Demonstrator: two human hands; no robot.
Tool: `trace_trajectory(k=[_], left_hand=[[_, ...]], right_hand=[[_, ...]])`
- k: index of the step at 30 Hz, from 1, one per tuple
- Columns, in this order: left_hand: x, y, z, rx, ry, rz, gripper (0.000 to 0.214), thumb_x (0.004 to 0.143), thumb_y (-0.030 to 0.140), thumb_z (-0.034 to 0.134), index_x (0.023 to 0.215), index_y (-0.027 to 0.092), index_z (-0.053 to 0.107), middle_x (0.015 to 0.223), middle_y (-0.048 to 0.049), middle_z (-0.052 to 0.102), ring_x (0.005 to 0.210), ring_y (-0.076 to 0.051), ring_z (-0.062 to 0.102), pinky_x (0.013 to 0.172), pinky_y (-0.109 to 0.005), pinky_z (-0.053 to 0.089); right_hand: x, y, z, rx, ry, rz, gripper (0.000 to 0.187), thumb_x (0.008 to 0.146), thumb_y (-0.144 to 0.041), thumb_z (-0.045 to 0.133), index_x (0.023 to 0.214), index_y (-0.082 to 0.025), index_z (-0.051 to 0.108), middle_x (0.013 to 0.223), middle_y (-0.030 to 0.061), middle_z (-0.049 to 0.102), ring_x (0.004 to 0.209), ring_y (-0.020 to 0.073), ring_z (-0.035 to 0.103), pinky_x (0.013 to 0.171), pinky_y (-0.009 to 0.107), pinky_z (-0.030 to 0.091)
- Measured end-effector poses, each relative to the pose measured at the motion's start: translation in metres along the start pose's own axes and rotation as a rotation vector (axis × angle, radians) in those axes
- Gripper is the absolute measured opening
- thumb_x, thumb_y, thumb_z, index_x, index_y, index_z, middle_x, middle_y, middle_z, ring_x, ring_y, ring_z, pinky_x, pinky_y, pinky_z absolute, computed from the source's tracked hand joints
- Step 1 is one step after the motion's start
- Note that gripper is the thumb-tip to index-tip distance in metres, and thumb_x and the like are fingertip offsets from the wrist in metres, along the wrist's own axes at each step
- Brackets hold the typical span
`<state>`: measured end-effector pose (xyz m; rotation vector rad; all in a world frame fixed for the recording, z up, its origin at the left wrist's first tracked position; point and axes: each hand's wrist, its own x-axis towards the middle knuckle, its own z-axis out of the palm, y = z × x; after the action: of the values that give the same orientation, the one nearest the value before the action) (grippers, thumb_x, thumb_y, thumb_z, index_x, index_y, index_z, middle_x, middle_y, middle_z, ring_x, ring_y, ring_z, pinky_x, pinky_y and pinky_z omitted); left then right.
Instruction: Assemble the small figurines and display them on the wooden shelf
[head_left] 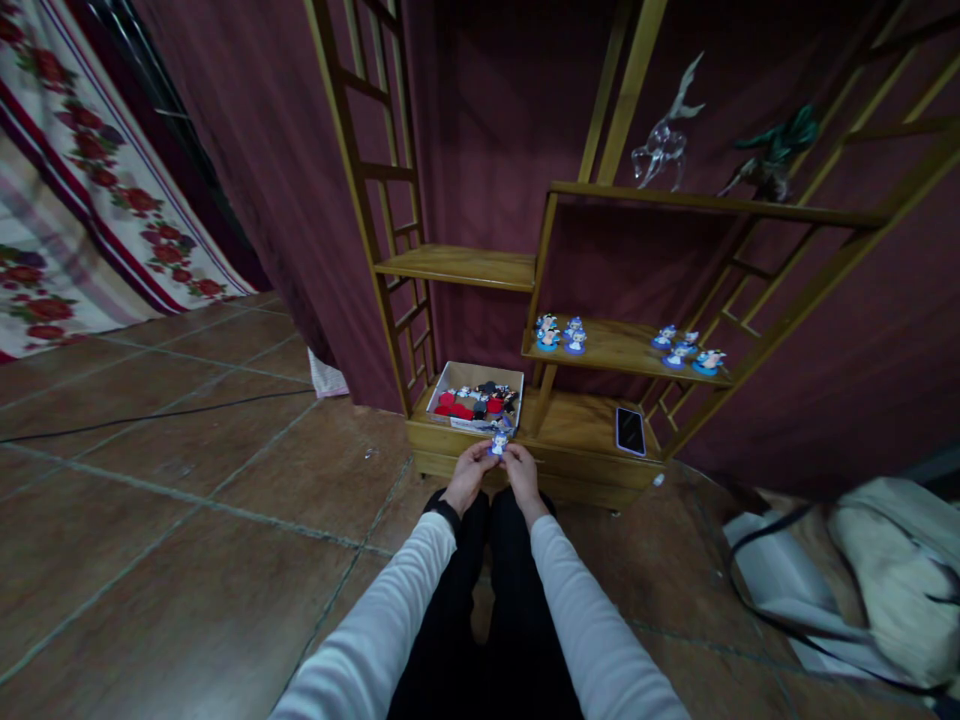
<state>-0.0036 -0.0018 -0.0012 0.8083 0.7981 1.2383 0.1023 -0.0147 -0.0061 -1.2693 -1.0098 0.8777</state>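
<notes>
Between my left hand (469, 474) and my right hand (521, 470) is a small purple-and-white figurine (499, 444), gripped upright by the fingers of both. The hands are just in front of a shallow white box (436, 402), which holds several red, black and white figurines. Up on the middle shelf (611, 345), several similar figurines stand in two groups. At its left end are blue-based figurines (547, 338) beside purple-based ones (575, 342). The right end has another cluster (679, 350) of purple and blue ones.
A phone (630, 430) lies on the lowest shelf at the right. On the upper shelf stand a clear glass deer (663, 150) and a dark green ornament (776, 155). A pale bag (892, 570) rests on the floor at right. A black cable (157, 412) crosses the tiles.
</notes>
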Motion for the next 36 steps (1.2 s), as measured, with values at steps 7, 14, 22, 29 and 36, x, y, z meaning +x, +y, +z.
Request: trace_trajectory(k=[7,14,22,29,36], left_hand=[[-0.001,0.0,0.004,0.039,0.039,0.079,0.044,0.047,0.011,0.076,0.088,0.014,0.061,0.083,-0.0053,0.066,0.079,-0.015,0.06,0.083,-0.034,0.043],[0.0,-0.005,0.003,0.156,0.119,0.148,0.036,0.048,0.008,0.071,0.082,0.015,0.059,0.074,-0.0017,0.064,0.071,-0.013,0.058,0.076,-0.03,0.045],[-0.002,-0.003,0.004,0.283,0.122,0.208,0.03,0.049,0.004,0.066,0.075,0.016,0.061,0.07,-0.0005,0.062,0.065,-0.012,0.056,0.07,-0.027,0.045],[-0.005,0.0,0.004,0.151,0.059,0.141,0.032,0.049,0.005,0.069,0.078,0.015,0.06,0.076,-0.0025,0.065,0.072,-0.013,0.059,0.077,-0.03,0.045],[-0.006,0.011,-0.002,-0.013,-0.016,-0.005,0.032,0.052,0.014,0.075,0.083,0.014,0.065,0.077,-0.0047,0.066,0.073,-0.014,0.06,0.078,-0.029,0.044]], right_hand=[[-0.001,-0.008,0.0,-0.029,0.015,0.01,0.023,0.066,-0.032,0.051,0.081,-0.02,0.065,0.079,0.0008,0.068,0.078,0.0185,0.059,0.073,0.029,0.045],[-0.002,-0.012,0.009,0.058,-0.055,-0.014,0.026,0.065,-0.032,0.057,0.087,-0.019,0.062,0.084,0.0024,0.068,0.082,0.0197,0.061,0.076,0.032,0.046],[-0.004,-0.006,0.011,-0.017,-0.03,-0.02,0.025,0.065,-0.03,0.058,0.088,-0.021,0.058,0.084,0.0017,0.068,0.078,0.0189,0.062,0.074,0.031,0.047],[-0.005,-0.01,0.008,-0.049,0.008,-0.036,0.024,0.068,-0.031,0.055,0.089,-0.021,0.061,0.087,0.0024,0.068,0.081,0.0193,0.061,0.076,0.031,0.046],[-0.005,-0.012,0.005,-0.065,0.027,-0.063,0.025,0.07,-0.032,0.053,0.09,-0.022,0.065,0.09,0.0029,0.069,0.088,0.0203,0.06,0.079,0.032,0.045]])
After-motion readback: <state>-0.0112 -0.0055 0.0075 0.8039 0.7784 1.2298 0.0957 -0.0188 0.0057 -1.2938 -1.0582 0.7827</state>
